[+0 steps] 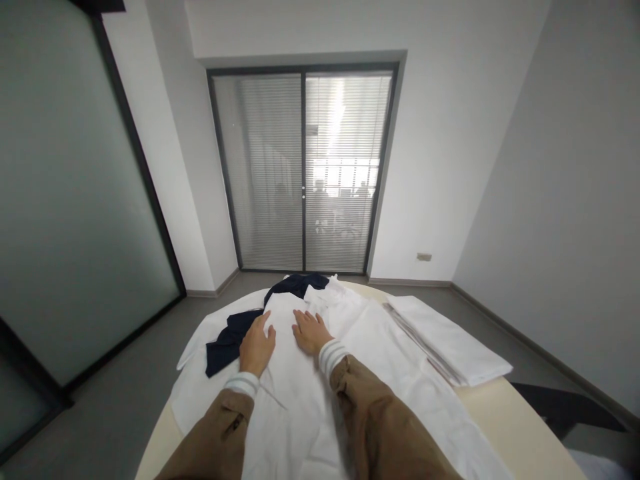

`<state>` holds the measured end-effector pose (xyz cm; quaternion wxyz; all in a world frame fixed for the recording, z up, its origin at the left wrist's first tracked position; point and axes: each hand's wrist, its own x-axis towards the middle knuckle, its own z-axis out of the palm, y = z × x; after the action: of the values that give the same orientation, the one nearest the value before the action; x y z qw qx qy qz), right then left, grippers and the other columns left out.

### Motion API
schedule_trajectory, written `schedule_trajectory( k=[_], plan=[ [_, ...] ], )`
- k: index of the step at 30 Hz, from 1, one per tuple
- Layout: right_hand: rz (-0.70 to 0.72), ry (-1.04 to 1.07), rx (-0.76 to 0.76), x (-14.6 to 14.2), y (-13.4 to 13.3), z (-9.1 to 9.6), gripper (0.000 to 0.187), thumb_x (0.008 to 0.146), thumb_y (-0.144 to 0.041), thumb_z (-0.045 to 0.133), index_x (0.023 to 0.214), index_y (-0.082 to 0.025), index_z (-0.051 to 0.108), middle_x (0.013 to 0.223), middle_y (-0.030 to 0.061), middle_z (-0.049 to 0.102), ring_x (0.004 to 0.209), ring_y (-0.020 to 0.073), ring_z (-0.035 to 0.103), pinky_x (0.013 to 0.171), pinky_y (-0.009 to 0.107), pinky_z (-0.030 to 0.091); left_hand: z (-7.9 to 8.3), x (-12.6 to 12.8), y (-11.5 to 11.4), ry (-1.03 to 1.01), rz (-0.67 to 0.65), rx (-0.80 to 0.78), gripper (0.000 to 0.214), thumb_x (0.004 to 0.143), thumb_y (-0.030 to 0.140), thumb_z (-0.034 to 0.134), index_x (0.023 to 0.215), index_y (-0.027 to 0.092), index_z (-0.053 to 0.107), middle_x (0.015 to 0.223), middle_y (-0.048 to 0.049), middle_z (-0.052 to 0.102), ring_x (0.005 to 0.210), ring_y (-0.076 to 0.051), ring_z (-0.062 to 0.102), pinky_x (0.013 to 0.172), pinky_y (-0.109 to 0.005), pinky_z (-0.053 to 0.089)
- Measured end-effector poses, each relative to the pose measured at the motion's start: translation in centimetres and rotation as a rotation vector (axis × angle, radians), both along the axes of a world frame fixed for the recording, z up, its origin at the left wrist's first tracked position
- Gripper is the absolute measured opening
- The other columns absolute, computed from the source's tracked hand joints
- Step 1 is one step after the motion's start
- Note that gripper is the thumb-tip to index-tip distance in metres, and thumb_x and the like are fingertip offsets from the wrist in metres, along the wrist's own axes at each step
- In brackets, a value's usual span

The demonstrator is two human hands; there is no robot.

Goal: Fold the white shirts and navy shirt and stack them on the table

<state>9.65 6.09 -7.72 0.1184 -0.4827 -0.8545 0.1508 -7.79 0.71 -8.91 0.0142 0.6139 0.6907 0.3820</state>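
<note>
Glare is streaming through the blinds (345, 120) at twelve o'clock, the wall (565, 173) at two o'clock is looking dim grey, faint shadows are creasing the white cloth (287, 380) at six, and wide-angle distortion is slanting lines toward the edges

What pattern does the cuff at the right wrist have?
The cuff is whitish with pale stripes, best seen in the head view.

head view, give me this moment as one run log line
left hand: open, at white cloth beside navy fabric | right hand: open, palm down on white cloth | folded white bundle: right side of table
</note>
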Motion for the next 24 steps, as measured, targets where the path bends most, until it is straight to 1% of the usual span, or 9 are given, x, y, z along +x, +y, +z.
schedule_trajectory(
  k=[3, 7, 9, 12, 16, 18, 20, 22, 24],
  plan=[
    [-0.038, -0.019, 0.006, -0.8, 0.5, -1.1, 0.067, 0.095, -0.040, 0.034, 0.155, -0.013, 0.021, 0.161, 0.0136, 0.027, 0.148, 0.0302, 0.020, 0.117, 0.053, 0.011, 1.2, 1.0, -0.2, 0.057, -0.071, 0.022, 0.038, 0.094, 0.021, 0.044, 0.129, 0.024, 0.059, 0.138, -0.0051, 0.058, 0.121, -0.022, 0.059, 0.102, -0.031, 0.046],
    [-0.078, 0.043, -0.026, -1.0, 1.4, -1.4, 0.072, 0.090, -0.047, 0.044, 0.151, -0.012, 0.028, 0.157, 0.0180, 0.033, 0.146, 0.0323, 0.021, 0.115, 0.055, 0.010, 2.9, 2.9, -0.9, 0.141, -0.180, -0.074, 0.043, 0.091, 0.018, 0.046, 0.131, 0.026, 0.058, 0.143, -0.0042, 0.054, 0.121, -0.022, 0.058, 0.102, -0.031, 0.047],
    [-0.085, 0.130, -0.054, -0.8, 1.8, -1.2, 0.065, 0.088, -0.043, 0.048, 0.145, -0.013, 0.038, 0.152, 0.0173, 0.041, 0.144, 0.0321, 0.026, 0.114, 0.054, 0.013, 3.7, 3.9, -1.5, 0.171, -0.265, -0.116, 0.050, 0.088, 0.013, 0.046, 0.136, 0.028, 0.055, 0.146, -0.0033, 0.051, 0.125, -0.021, 0.056, 0.104, -0.030, 0.045],
    [-0.132, 0.243, -0.053, 0.1, 2.0, -0.7, 0.043, 0.087, -0.032, 0.048, 0.127, -0.016, 0.052, 0.137, 0.0146, 0.057, 0.132, 0.0278, 0.045, 0.109, 0.045, 0.028, 4.2, 5.2, -2.4, 0.226, -0.361, -0.176, 0.067, 0.080, 0.004, 0.047, 0.142, 0.031, 0.049, 0.152, -0.0013, 0.045, 0.130, -0.022, 0.052, 0.105, -0.031, 0.044],
    [-0.281, 0.432, -0.026, 1.7, 1.7, 0.1, 0.034, 0.091, -0.027, 0.042, 0.121, -0.016, 0.050, 0.124, 0.0134, 0.063, 0.115, 0.0212, 0.058, 0.098, 0.033, 0.041, 3.9, 6.0, -3.1, 0.254, -0.401, -0.206, 0.074, 0.076, -0.007, 0.040, 0.139, 0.031, 0.050, 0.154, -0.0034, 0.041, 0.131, -0.023, 0.051, 0.103, -0.035, 0.045],
    [-0.342, 0.510, -0.066, 2.2, 1.4, 0.4, 0.031, 0.096, -0.031, 0.032, 0.116, -0.015, 0.051, 0.111, 0.0129, 0.068, 0.100, 0.0195, 0.065, 0.090, 0.032, 0.046, 3.7, 6.2, -3.3, 0.256, -0.414, -0.206, 0.070, 0.074, -0.010, 0.037, 0.130, 0.029, 0.055, 0.153, -0.0045, 0.041, 0.130, -0.022, 0.052, 0.102, -0.034, 0.045],
    [-0.359, 0.566, -0.150, 2.5, 0.9, 0.6, 0.039, 0.100, -0.043, 0.025, 0.103, -0.016, 0.054, 0.093, 0.0099, 0.071, 0.078, 0.0173, 0.068, 0.076, 0.029, 0.050, 3.9, 6.4, -3.5, 0.255, -0.411, -0.207, 0.058, 0.076, -0.010, 0.036, 0.118, 0.025, 0.058, 0.150, -0.0063, 0.044, 0.125, -0.021, 0.056, 0.100, -0.032, 0.045],
    [-0.345, 0.604, -0.243, 2.5, 0.3, 0.6, 0.045, 0.098, -0.055, 0.032, 0.092, -0.017, 0.055, 0.078, 0.0061, 0.071, 0.061, 0.0155, 0.066, 0.062, 0.027, 0.050, 4.4, 6.7, -3.9, 0.259, -0.413, -0.223, 0.045, 0.080, -0.005, 0.037, 0.110, 0.023, 0.055, 0.141, -0.0100, 0.051, 0.117, -0.021, 0.061, 0.095, -0.030, 0.046],
    [-0.335, 0.622, -0.314, 2.4, -0.3, 0.4, 0.041, 0.091, -0.058, 0.048, 0.086, -0.018, 0.055, 0.068, 0.0037, 0.069, 0.053, 0.0152, 0.063, 0.054, 0.026, 0.047, 5.1, 6.9, -4.5, 0.271, -0.410, -0.268, 0.033, 0.085, 0.003, 0.045, 0.111, 0.021, 0.052, 0.130, -0.0130, 0.058, 0.110, -0.023, 0.065, 0.089, -0.030, 0.047]
  ],
)
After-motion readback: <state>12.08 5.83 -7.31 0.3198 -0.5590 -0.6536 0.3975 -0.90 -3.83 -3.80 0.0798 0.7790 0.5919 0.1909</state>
